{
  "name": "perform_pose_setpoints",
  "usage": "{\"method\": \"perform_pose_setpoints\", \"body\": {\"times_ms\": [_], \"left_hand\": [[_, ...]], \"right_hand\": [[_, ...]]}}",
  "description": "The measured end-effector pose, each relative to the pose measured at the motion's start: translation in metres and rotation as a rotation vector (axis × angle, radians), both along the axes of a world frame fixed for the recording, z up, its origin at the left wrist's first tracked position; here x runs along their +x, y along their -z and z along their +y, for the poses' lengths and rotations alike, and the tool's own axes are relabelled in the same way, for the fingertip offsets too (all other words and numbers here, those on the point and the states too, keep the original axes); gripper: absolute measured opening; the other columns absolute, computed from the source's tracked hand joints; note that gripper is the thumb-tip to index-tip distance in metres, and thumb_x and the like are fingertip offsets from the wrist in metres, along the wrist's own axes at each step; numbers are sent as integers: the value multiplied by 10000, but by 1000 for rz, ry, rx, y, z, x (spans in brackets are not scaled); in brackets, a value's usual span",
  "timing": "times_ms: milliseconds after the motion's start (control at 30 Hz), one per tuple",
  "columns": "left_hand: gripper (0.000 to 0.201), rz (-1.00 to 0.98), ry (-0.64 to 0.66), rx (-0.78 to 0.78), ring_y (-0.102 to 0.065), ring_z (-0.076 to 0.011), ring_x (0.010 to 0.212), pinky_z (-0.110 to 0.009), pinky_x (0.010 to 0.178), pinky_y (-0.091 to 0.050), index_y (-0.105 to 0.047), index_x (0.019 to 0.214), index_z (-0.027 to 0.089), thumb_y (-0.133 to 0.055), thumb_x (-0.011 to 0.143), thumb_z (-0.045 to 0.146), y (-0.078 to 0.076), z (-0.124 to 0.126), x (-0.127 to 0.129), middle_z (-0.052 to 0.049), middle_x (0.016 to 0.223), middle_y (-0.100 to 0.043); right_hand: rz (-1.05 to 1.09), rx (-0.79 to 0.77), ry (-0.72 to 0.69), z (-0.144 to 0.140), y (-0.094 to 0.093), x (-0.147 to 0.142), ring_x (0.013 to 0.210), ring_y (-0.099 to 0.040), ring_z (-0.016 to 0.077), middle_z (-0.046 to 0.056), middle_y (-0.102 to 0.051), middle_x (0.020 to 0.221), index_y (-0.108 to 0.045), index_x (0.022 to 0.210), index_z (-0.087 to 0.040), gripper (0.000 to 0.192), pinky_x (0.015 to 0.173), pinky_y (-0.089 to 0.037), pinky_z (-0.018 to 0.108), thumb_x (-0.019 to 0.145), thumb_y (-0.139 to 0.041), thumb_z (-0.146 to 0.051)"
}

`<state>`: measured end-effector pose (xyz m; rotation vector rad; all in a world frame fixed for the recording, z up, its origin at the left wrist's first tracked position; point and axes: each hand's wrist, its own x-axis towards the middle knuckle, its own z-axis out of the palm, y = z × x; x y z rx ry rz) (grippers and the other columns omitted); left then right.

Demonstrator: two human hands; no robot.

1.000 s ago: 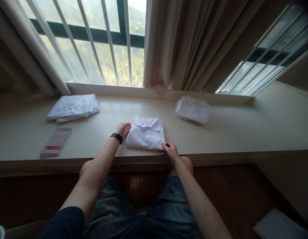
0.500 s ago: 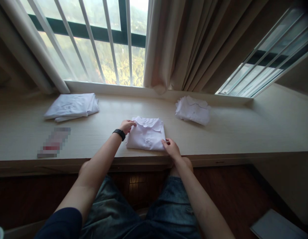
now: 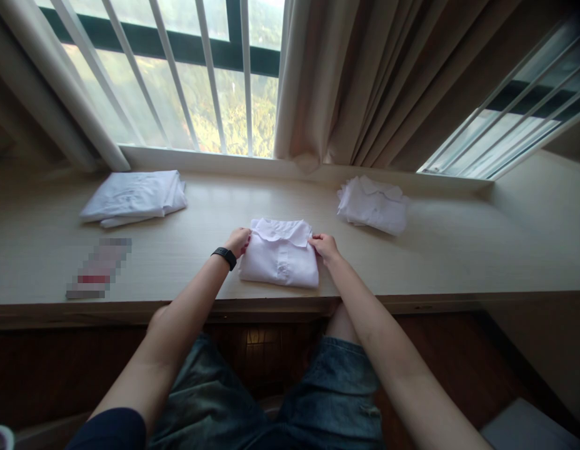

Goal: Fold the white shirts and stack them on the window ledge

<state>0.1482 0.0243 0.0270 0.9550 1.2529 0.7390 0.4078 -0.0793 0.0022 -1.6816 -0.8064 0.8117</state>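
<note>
A folded white shirt [image 3: 279,259] with a scalloped collar lies on the pale wooden window ledge [image 3: 459,250], close to its front edge. My left hand [image 3: 238,240], a black band on its wrist, grips the shirt's left side near the collar. My right hand [image 3: 323,246] holds the right side at the collar corner. Both hands flank the shirt at the same height.
A larger folded white garment [image 3: 133,198] lies at the back left of the ledge. Another folded white shirt [image 3: 373,204] sits at the back right by the beige curtain [image 3: 365,81]. A blurred flat item [image 3: 99,269] rests at the left. Barred windows stand behind.
My right hand has moved from the shirt's near right corner up to its collar corner. My left hand stays at the left side near the collar.
</note>
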Motion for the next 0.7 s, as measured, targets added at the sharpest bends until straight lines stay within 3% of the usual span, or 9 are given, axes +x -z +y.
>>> {"method": "perform_pose_setpoints", "body": {"times_ms": [100, 233, 367, 433, 600, 700], "left_hand": [[460, -4, -19, 54, -500, -77, 517, -193, 480, -342, -563, 1092, 165, -753, 674, 148, -9, 2, 1, 16, 728, -578], [665, -221, 75, 90, -604, -100, 657, -207, 583, -441, -541, 1215, 198, -766, 602, 76, -14, -7, -4, -35, 931, -655], [661, -212, 57, 30, -581, -93, 632, -206, 600, -453, -533, 1230, 180, -675, 600, 39, -4, -14, -11, -25, 857, -644], [631, -165, 22, 34, -590, -104, 649, -212, 617, -462, -538, 1205, 162, -645, 596, 37, 1, -14, -11, -27, 833, -636], [496, -13, -27, 110, -549, -105, 627, -210, 566, -418, -599, 1043, 130, -658, 562, 28, 4, -11, -6, -56, 847, -643], [496, 45, -44, 189, -580, -113, 689, -214, 613, -443, -607, 1049, 152, -687, 571, 47, 2, -15, -8, -65, 939, -659]], "right_hand": [[78, 14, -19, 4, -6, -1, 635, -622, 154, 21, -692, 737, -642, 913, -159, 298, 588, -499, 249, 686, -750, -318], [335, 103, -25, 4, -10, -5, 615, -623, 144, 5, -693, 758, -585, 1007, -186, 351, 561, -513, 242, 696, -742, -229], [441, 34, 97, -3, -6, -5, 602, -639, 156, -7, -683, 712, -554, 990, -193, 404, 549, -524, 248, 635, -722, -97], [451, 13, 92, -6, -4, -4, 620, -654, 164, 3, -695, 723, -567, 971, -183, 397, 577, -540, 263, 619, -713, -71], [378, 1, 55, -2, -3, -2, 635, -647, 158, 6, -691, 715, -614, 903, -159, 363, 611, -542, 270, 572, -701, -39], [274, 25, 96, 1, -1, -1, 643, -636, 158, -6, -673, 707, -608, 929, -170, 397, 609, -526, 260, 562, -727, -77]]}}
